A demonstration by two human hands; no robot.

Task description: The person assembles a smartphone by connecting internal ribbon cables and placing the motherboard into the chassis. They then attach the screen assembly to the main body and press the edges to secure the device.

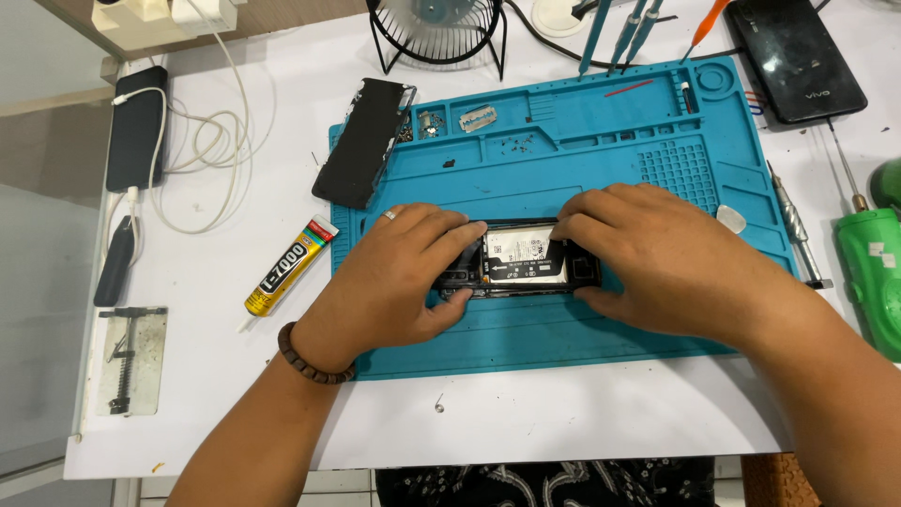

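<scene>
both hands rest on an opened phone (519,259) that lies flat in the middle of a blue work mat (563,160) on the white table (563,413). the phone's back is off, and a pale battery shows in the gap between the hands. the left hand (394,282) covers the phone's left end, its fingers (449,242) curled over the far edge and the thumb pressed against the near edge, so it grips that end. a ring sits on one finger and a bead bracelet (310,361) circles the wrist. the right hand (657,258) covers the right end, fingers bent down onto the far edge and the thumb along the near edge, closed around the phone as well.

on the far left corner of the mat a black back cover (366,141) lies tilted, partly hanging over the mat's edge. just left of the mat lies a yellow glue tube (286,268). a small screw or ring (438,406) sits on the table near the mat's near edge. a white pick (732,219) lies on the mat beside the right hand. to the far right lie a screwdriver (796,230), a green tool (873,272) and another black phone (796,58). a small fan (439,33) stands at the far side.
</scene>
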